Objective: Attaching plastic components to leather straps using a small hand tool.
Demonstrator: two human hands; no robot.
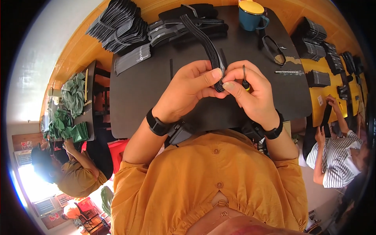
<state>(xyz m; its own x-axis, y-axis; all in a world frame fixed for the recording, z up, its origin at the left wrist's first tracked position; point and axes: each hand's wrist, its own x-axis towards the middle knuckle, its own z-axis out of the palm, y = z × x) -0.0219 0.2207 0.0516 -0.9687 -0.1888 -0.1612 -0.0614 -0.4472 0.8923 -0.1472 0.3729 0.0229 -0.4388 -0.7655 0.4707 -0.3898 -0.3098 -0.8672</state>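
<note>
My left hand (192, 84) is closed on a black elastic strap (203, 37) with pale lengthwise lines. The strap's long free part arches up and away over the table, and its near end is folded between my fingers. My right hand (250, 88) meets the left at this fold, its thumb and index finger pinching there. A small tool (245, 84) with a thin dark shaft and a black and yellow handle is tucked in the right hand's fingers, shaft upward. Its exact kind is unclear, as the fingers partly cover it.
On the dark table (137, 98) stand bundled grey-black straps (117, 27), more folded straps (188, 27) and a blue mug (252, 15) with a yellow lid. A black strap loop (273, 51) lies at right. Co-workers sit at both sides, by green cloth (72, 94) and a yellow table (333, 86).
</note>
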